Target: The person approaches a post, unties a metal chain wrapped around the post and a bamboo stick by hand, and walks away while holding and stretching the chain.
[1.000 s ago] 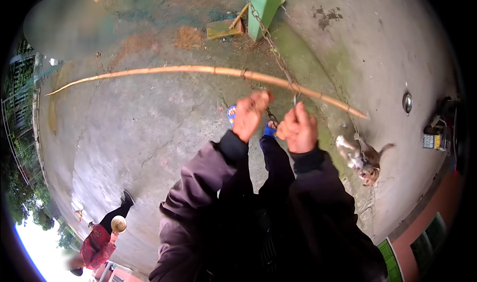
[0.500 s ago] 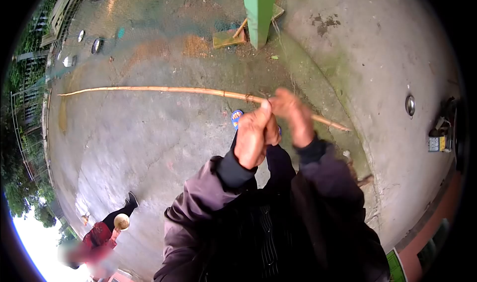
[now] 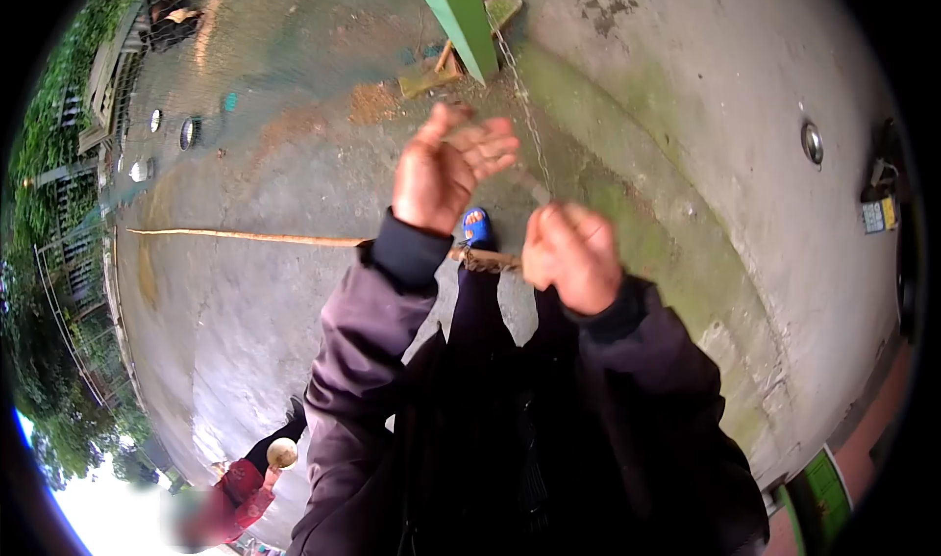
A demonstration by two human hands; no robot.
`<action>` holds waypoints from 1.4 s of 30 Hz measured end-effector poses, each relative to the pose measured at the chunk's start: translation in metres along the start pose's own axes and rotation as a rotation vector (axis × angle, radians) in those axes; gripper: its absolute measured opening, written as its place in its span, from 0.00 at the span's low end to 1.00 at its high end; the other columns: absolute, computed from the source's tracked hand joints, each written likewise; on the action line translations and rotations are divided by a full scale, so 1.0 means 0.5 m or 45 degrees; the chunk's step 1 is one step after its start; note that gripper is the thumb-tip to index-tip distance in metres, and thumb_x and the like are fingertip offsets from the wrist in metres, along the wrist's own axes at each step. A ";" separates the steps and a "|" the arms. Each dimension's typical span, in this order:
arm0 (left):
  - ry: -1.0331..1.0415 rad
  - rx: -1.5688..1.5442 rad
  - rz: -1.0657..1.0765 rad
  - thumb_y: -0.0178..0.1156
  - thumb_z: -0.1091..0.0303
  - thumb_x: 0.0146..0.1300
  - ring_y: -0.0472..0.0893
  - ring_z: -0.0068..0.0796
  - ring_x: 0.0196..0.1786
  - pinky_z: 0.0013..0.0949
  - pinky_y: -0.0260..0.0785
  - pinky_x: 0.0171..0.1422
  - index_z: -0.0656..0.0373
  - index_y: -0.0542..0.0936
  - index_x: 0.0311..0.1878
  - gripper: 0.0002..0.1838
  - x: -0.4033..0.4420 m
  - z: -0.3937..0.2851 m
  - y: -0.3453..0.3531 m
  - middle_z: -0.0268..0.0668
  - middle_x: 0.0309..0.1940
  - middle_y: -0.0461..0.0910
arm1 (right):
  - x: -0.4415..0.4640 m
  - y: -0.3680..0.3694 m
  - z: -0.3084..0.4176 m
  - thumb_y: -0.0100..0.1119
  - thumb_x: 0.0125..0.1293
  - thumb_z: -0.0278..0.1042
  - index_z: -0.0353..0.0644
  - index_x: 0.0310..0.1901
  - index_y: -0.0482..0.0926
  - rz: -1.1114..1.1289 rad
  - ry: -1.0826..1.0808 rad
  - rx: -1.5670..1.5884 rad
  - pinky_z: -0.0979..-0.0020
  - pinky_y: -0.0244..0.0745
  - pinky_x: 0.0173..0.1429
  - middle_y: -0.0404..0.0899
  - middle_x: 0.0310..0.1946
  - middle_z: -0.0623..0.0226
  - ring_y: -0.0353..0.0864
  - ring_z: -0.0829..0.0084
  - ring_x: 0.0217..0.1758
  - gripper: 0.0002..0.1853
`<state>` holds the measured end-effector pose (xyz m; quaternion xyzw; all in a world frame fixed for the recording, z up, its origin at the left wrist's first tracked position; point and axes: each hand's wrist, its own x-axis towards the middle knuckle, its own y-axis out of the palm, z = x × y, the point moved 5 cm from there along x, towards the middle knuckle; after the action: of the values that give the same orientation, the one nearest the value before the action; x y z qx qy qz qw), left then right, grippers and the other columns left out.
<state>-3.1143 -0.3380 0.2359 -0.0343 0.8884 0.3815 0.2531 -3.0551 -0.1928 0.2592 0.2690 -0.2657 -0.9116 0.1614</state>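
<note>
My left hand (image 3: 436, 178) is raised with its palm showing and its fingers spread; I see nothing held in it. To its right, my right hand (image 3: 576, 252) is closed in a fist. A thin, smeared brownish strip (image 3: 529, 183) runs from near that fist up toward the left fingers; what it is stays unclear. A long, slender wooden stick (image 3: 265, 235) stretches from the far left, passes behind my left cuff and crosses before my legs. Something dark and ridged (image 3: 485, 261) is around or against the stick there. Its right part disappears behind my right fist.
A green post (image 3: 461, 26) stands ahead with a chain (image 3: 529, 115) beside it and a mossy block (image 3: 423, 82) at its foot. Metal bowls lie left (image 3: 189, 132) and right (image 3: 812, 142). A person in red (image 3: 245, 492) holds a bowl (image 3: 282, 453) at lower left.
My left hand has let go of the stick and moved left and up, opening. My right hand has come lower and closed. The stick's left part sits lower in view.
</note>
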 end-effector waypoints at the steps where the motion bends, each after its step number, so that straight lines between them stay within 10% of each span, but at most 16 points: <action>1: -0.029 0.134 -0.002 0.45 0.54 0.69 0.78 0.45 0.48 0.44 0.69 0.57 0.69 0.63 0.57 0.26 -0.001 0.040 -0.012 0.54 0.46 0.76 | 0.008 -0.012 0.027 0.44 0.72 0.41 0.39 0.30 0.70 0.001 -0.045 0.207 0.76 0.57 0.19 0.64 0.14 0.73 0.62 0.83 0.13 0.16; 5: -0.196 0.461 0.154 0.55 0.64 0.66 0.79 0.32 0.44 0.34 0.71 0.52 0.69 0.69 0.56 0.21 -0.042 0.187 -0.076 0.43 0.41 0.79 | 0.044 -0.083 0.156 0.40 0.72 0.45 0.44 0.35 0.73 0.215 -0.179 0.598 0.80 0.48 0.17 0.55 0.11 0.84 0.50 0.88 0.11 0.15; 15: -0.366 0.874 0.291 0.59 0.70 0.63 0.75 0.21 0.40 0.26 0.68 0.46 0.66 0.72 0.51 0.16 -0.134 0.224 -0.231 0.33 0.37 0.77 | 0.068 -0.035 0.224 0.39 0.73 0.37 0.33 0.46 0.71 -0.188 -0.168 -0.194 0.82 0.45 0.15 0.54 0.15 0.82 0.48 0.88 0.12 0.15; 21: 0.574 1.337 0.313 0.63 0.74 0.54 0.75 0.35 0.53 0.35 0.67 0.56 0.67 0.64 0.60 0.30 -0.070 0.062 -0.114 0.48 0.51 0.73 | 0.093 0.074 0.234 0.39 0.73 0.37 0.31 0.48 0.71 -0.070 0.005 0.236 0.83 0.49 0.17 0.53 0.17 0.80 0.52 0.87 0.16 0.16; 24: 0.553 1.291 0.643 0.65 0.72 0.52 0.73 0.34 0.55 0.34 0.67 0.56 0.65 0.60 0.64 0.36 -0.068 0.073 -0.034 0.49 0.55 0.70 | 0.103 0.090 0.253 0.32 0.74 0.32 0.28 0.54 0.64 0.054 -0.054 0.205 0.81 0.54 0.16 0.56 0.23 0.74 0.52 0.84 0.17 0.17; 28: 0.001 1.175 0.771 0.57 0.66 0.63 0.77 0.27 0.43 0.32 0.70 0.48 0.67 0.73 0.54 0.19 -0.036 0.169 -0.052 0.43 0.41 0.79 | 0.132 0.085 0.256 0.40 0.69 0.30 0.30 0.47 0.70 0.313 -0.010 0.576 0.74 0.67 0.29 0.66 0.23 0.73 0.61 0.74 0.18 0.13; 30: -0.082 1.099 0.407 0.51 0.58 0.68 0.73 0.20 0.24 0.26 0.67 0.30 0.64 0.79 0.33 0.18 -0.023 0.178 -0.097 0.33 0.20 0.76 | 0.174 -0.009 0.248 0.39 0.71 0.36 0.32 0.51 0.68 0.124 -0.129 0.617 0.72 0.69 0.28 0.69 0.24 0.77 0.64 0.73 0.19 0.16; 32: -0.253 1.057 0.140 0.49 0.55 0.69 0.71 0.20 0.20 0.26 0.64 0.25 0.60 0.79 0.29 0.20 -0.003 0.116 -0.098 0.32 0.17 0.73 | 0.192 -0.120 0.214 0.41 0.70 0.42 0.32 0.52 0.66 -0.133 -0.290 0.106 0.68 0.77 0.44 0.76 0.32 0.74 0.77 0.71 0.29 0.20; 33: 0.715 1.278 0.346 0.49 0.55 0.69 0.69 0.21 0.17 0.26 0.61 0.22 0.60 0.77 0.28 0.20 0.019 0.082 -0.074 0.30 0.15 0.70 | 0.192 -0.171 0.183 0.43 0.71 0.40 0.32 0.52 0.68 -0.307 -0.229 -0.023 0.72 0.75 0.37 0.77 0.34 0.71 0.77 0.73 0.30 0.19; 36: -0.047 0.611 0.231 0.45 0.57 0.71 0.60 0.19 0.11 0.26 0.54 0.16 0.60 0.73 0.30 0.18 0.051 -0.018 0.020 0.27 0.10 0.63 | 0.153 -0.375 -0.031 0.51 0.67 0.41 0.35 0.48 0.74 -0.493 -0.042 -0.588 0.71 0.75 0.39 0.80 0.43 0.60 0.80 0.69 0.40 0.17; 37: -0.065 0.671 0.290 0.44 0.56 0.71 0.57 0.19 0.11 0.27 0.52 0.15 0.60 0.73 0.31 0.19 0.067 -0.042 0.054 0.26 0.10 0.59 | 0.119 -0.428 -0.122 0.55 0.64 0.38 0.37 0.32 0.76 -0.628 -0.137 -0.442 0.74 0.65 0.27 0.75 0.25 0.72 0.71 0.81 0.26 0.11; 39: -0.029 0.807 0.239 0.42 0.56 0.72 0.53 0.18 0.11 0.27 0.48 0.14 0.58 0.71 0.32 0.18 0.125 -0.092 0.064 0.24 0.11 0.56 | 0.050 -0.555 -0.328 0.55 0.64 0.38 0.35 0.35 0.76 -0.581 -0.055 -0.124 0.75 0.68 0.28 0.76 0.24 0.72 0.71 0.79 0.23 0.12; 40: -0.075 0.806 0.218 0.41 0.57 0.72 0.52 0.17 0.12 0.26 0.47 0.14 0.56 0.71 0.32 0.17 0.158 -0.124 0.059 0.23 0.12 0.55 | -0.008 -0.565 -0.386 0.53 0.63 0.42 0.37 0.32 0.77 -0.946 0.097 -0.193 0.70 0.71 0.30 0.78 0.23 0.66 0.76 0.75 0.25 0.15; 42: -0.072 0.824 0.204 0.39 0.59 0.73 0.49 0.15 0.12 0.24 0.44 0.14 0.55 0.71 0.34 0.15 0.208 -0.177 0.032 0.22 0.12 0.52 | -0.080 -0.696 -0.595 0.50 0.60 0.46 0.38 0.29 0.78 -0.765 0.506 -0.976 0.63 0.74 0.36 0.80 0.26 0.55 0.80 0.63 0.28 0.17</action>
<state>-3.2463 -0.3746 0.2486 0.1282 0.9560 0.0990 0.2446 -2.9044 -0.0128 -0.1360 0.4229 0.2115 -0.8808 0.0270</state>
